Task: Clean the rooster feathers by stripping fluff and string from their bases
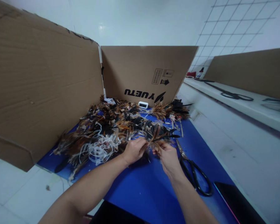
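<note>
Brown and black feathers (156, 135) fan out in a bunch just beyond my fingertips. My left hand (135, 151) is closed, pinching the near left side of the bunch. From the right, my right hand (166, 155) also pinches it at the base; the exact grip is partly hidden by the fingers. A large pile of loose feathers (123, 124) spreads behind and to the left of my hands. On that pile, left of my left hand, lies a tangle of whitish translucent strips (100, 149). Large black-handled scissors (196, 177) rest beside my right wrist, blades pointing away.
Cardboard panels stand at the left (46, 81) and back (130, 68) of the blue tabletop (140, 189). A small white device (143, 105) sits at the back. A dark phone-like slab (238, 202) lies front right. Another pair of scissors (235, 95) is on the right ledge (259, 109).
</note>
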Available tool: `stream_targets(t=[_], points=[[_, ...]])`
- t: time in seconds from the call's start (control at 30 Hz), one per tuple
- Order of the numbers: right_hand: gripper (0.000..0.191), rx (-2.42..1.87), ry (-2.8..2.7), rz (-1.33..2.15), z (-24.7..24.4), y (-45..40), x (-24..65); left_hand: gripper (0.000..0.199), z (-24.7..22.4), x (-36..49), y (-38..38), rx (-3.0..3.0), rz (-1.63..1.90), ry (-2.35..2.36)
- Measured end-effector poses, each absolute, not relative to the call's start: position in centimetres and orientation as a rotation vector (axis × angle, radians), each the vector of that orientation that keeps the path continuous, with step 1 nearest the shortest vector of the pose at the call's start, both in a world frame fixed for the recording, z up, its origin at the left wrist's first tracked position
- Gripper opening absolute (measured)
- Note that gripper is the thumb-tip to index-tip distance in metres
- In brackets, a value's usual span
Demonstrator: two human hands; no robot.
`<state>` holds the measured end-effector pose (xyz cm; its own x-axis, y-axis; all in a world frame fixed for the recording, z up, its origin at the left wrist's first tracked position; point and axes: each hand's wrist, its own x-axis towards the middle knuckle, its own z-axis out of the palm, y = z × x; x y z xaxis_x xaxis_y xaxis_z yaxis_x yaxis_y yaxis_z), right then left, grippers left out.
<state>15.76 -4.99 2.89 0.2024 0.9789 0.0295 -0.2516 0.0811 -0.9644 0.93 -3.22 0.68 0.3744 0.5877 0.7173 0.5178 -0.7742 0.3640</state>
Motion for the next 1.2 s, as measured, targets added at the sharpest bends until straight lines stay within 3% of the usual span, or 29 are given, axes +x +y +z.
stream_targets(t=[1.2], points=[[0.018,-1.097,-1.151,0.903,1.94,-5.10,15.47,0.016,0.39,1.44,-3.40,2.433,1.398,1.115]])
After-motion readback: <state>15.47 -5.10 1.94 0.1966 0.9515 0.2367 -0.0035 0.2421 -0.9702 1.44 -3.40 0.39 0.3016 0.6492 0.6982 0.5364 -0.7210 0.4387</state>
